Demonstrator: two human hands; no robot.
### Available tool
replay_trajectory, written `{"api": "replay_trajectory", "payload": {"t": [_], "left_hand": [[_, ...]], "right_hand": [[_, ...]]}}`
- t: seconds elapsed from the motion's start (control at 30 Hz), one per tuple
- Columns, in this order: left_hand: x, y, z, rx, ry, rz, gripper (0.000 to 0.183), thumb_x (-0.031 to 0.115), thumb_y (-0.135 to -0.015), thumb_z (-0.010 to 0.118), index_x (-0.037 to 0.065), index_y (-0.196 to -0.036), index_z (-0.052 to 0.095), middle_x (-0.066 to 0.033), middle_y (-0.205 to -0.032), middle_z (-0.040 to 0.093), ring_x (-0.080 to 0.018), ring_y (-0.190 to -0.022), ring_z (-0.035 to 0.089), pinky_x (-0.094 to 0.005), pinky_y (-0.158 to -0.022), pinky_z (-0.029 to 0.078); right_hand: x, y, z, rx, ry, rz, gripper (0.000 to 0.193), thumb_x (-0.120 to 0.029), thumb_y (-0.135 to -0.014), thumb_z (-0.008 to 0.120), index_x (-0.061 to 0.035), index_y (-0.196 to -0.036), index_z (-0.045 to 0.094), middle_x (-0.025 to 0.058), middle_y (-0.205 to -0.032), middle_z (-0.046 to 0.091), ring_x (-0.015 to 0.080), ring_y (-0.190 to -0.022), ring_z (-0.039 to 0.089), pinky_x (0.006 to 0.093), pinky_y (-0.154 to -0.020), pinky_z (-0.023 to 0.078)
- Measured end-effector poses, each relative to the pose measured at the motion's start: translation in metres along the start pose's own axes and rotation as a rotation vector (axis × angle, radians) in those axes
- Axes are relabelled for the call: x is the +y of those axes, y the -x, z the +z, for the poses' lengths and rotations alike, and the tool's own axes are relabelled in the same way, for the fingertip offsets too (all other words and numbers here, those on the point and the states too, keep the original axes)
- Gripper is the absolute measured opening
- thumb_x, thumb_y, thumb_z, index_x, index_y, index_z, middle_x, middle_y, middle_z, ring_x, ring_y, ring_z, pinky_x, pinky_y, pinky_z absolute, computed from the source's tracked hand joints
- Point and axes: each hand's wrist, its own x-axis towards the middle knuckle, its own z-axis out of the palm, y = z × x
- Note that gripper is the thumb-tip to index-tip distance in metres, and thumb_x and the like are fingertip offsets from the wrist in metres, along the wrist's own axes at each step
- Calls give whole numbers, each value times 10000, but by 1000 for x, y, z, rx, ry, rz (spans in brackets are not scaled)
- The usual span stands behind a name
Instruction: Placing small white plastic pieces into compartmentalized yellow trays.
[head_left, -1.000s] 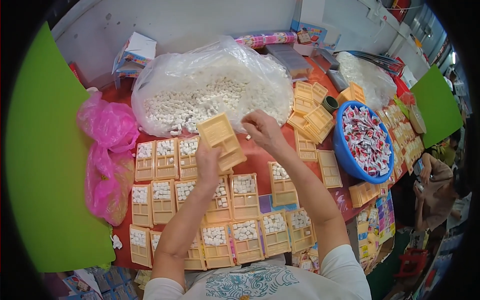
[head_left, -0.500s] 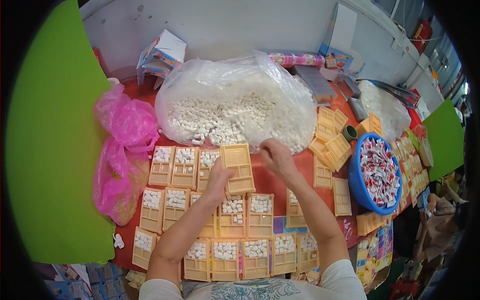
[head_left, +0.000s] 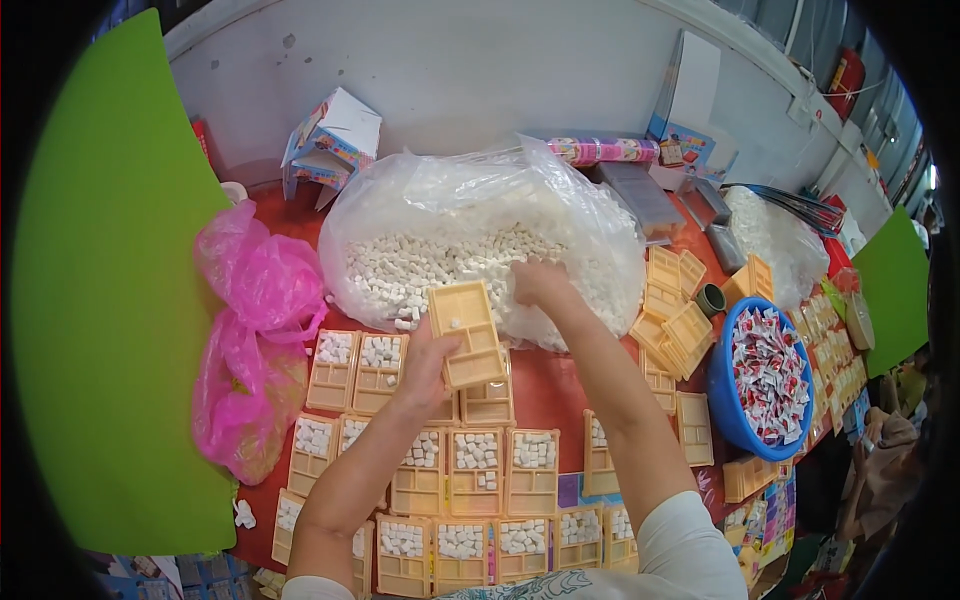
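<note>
My left hand [head_left: 426, 366] grips a pale orange compartment tray [head_left: 478, 352] by its left side, tilted above the table. One small white piece, like a mini marshmallow, lies in the tray's upper compartment. Inside the large clear plastic bag [head_left: 400, 210], my right hand [head_left: 542, 284] reaches with curled fingers into a heap of white pieces [head_left: 410, 262]; what its fingertips hold is hidden. Rows of similar trays stand below my hands, many with white pieces in the top compartment, such as one tray [head_left: 532, 482]. Another tray [head_left: 487, 405] sits partly behind the held one.
A blue basin [head_left: 716, 395] of small wrapped packets stands at the right. Loose stacked trays [head_left: 660, 312] and a dark green cup [head_left: 710, 298] are beside it. Pink plastic bags [head_left: 258, 290] lie at the left, beside a green panel [head_left: 110, 300]. An opened carton [head_left: 335, 140] stands behind.
My right hand has gone from beside the tray into the heap in the bag. A white piece now shows in the held tray. The whole view has shifted, with the table lower in it.
</note>
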Motion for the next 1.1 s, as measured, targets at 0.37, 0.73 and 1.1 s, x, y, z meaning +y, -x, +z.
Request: {"api": "replay_trajectory", "payload": {"t": [0.37,0.73,1.1], "left_hand": [[-33,-103,13,-15,-259,-8,426,-43,-726,475,-19,-1151,482,-132,-1056,581,-221,-1004,578,-340,-865,495],[-54,-119,11,18,-238,-153,468,-90,-707,470,-6,-1167,465,-135,-1057,578,-242,-916,617,-373,-793,546],[-48,-103,17,-57,42,-206,655,-142,-682,406,67,-1303,398,-132,-1081,551,-277,-945,615,-416,-749,570]], "right_hand": [[36,-16,14,147,-640,102,222,-105,-724,572,-36,-914,663,212,-882,649,290,-848,659,409,-732,519],[0,-14,0,306,-649,-243,318,-20,-667,558,-68,-959,674,191,-918,599,349,-907,594,382,-811,490],[6,-1,-5,308,-787,-240,403,9,-716,579,-58,-1108,647,183,-994,662,300,-935,631,353,-837,490]]}}
